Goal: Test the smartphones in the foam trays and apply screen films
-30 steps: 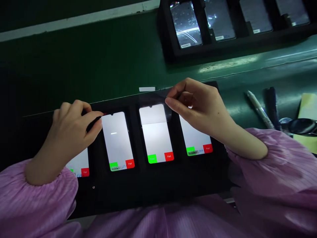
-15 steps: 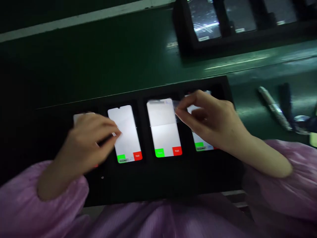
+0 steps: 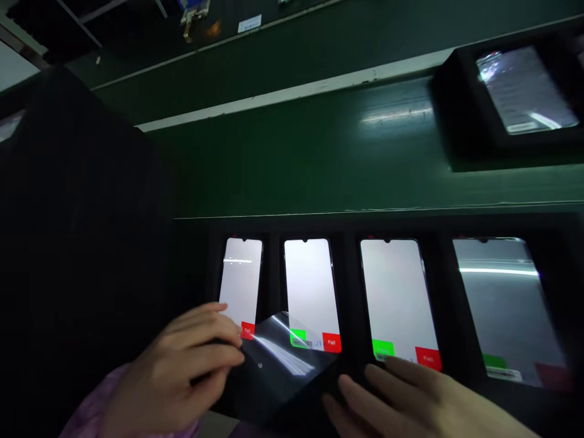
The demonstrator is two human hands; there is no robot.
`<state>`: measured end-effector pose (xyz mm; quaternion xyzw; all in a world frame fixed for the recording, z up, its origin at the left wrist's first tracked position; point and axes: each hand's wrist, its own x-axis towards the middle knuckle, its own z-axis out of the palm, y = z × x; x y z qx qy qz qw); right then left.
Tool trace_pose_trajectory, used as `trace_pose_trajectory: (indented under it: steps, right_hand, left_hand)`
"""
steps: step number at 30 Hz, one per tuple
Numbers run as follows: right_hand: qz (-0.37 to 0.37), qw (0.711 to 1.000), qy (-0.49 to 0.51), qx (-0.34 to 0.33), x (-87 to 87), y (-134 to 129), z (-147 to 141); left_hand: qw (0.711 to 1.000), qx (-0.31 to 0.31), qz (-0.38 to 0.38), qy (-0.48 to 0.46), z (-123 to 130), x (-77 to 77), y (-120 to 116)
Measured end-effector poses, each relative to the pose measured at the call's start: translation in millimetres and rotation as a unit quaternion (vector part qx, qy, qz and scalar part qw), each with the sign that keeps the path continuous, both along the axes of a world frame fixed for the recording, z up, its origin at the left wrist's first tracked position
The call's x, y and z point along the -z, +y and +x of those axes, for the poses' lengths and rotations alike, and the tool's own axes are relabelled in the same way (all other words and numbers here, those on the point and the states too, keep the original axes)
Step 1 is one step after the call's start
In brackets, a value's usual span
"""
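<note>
My left hand [image 3: 187, 365] pinches the corner of a clear plastic film [image 3: 283, 371]. The film stretches right, over the front of a black tray [image 3: 351, 292] and across the lower edge of the second phone [image 3: 310, 280]. My right hand [image 3: 410, 395] lies low in the view with its fingers apart, just in front of the third phone [image 3: 396, 292]; nothing shows in it. The leftmost phone [image 3: 241, 274] is partly behind my left hand. White screens with green and red boxes are lit on these phones; the rightmost phone [image 3: 502, 310] looks greyer.
Another black tray [image 3: 474, 134] with a phone [image 3: 524, 91] stands at the upper right on the green bench [image 3: 296, 164]. A tall dark block [image 3: 82, 231] rises on the left. At the back lie a small white label [image 3: 249, 24] and a blue part [image 3: 194, 9].
The view has swung up and left. Both hands have moved down to the tray's front. The film now hangs from my left hand, and my right hand's pinch has opened.
</note>
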<state>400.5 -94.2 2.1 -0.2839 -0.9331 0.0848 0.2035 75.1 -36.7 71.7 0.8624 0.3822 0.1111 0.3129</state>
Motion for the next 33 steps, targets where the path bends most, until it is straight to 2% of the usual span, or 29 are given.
trace_pose_trajectory:
  steps: [3,8,10,13,15,18,21,23,30,33]
  right_hand:
    - [0.03,0.998,-0.033,-0.04,-1.2,9,-9]
    - [0.035,0.999,-0.026,-0.008,-8.5,22,-7]
    - [0.016,1.0,-0.021,-0.013,-11.5,30,-7]
    - [-0.01,1.0,-0.017,-0.007,-11.1,53,-9]
    - [-0.021,0.999,-0.029,0.027,-7.5,73,-9]
    - [-0.04,0.987,-0.063,0.14,-2.4,101,-8]
    - [-0.057,0.962,-0.087,0.252,-2.9,114,-9]
    - [-0.07,0.947,-0.1,0.299,-5.0,118,-11]
    - [-0.167,0.922,-0.079,0.339,-9.2,128,-18]
    - [-0.175,0.916,-0.082,0.351,-7.9,130,-19]
  left_hand:
    - [0.999,-0.017,0.038,-0.02,-2,10.6,24]
    - [0.993,-0.017,0.094,-0.063,5,41.7,62]
    - [0.987,-0.046,0.156,-0.005,3,53.3,74]
    - [0.957,-0.134,0.232,0.114,-3,64.3,86]
    - [0.948,-0.168,0.23,0.143,-5,66.7,88]
    - [0.948,-0.187,0.212,0.147,-4,65.4,89]
    - [0.95,-0.186,0.204,0.148,-3,63.4,88]
    - [0.951,-0.178,0.208,0.146,-4,63.2,87]
    - [0.947,-0.181,0.234,0.129,-10,68.5,93]
    - [0.947,-0.19,0.236,0.104,-11,71.0,96]
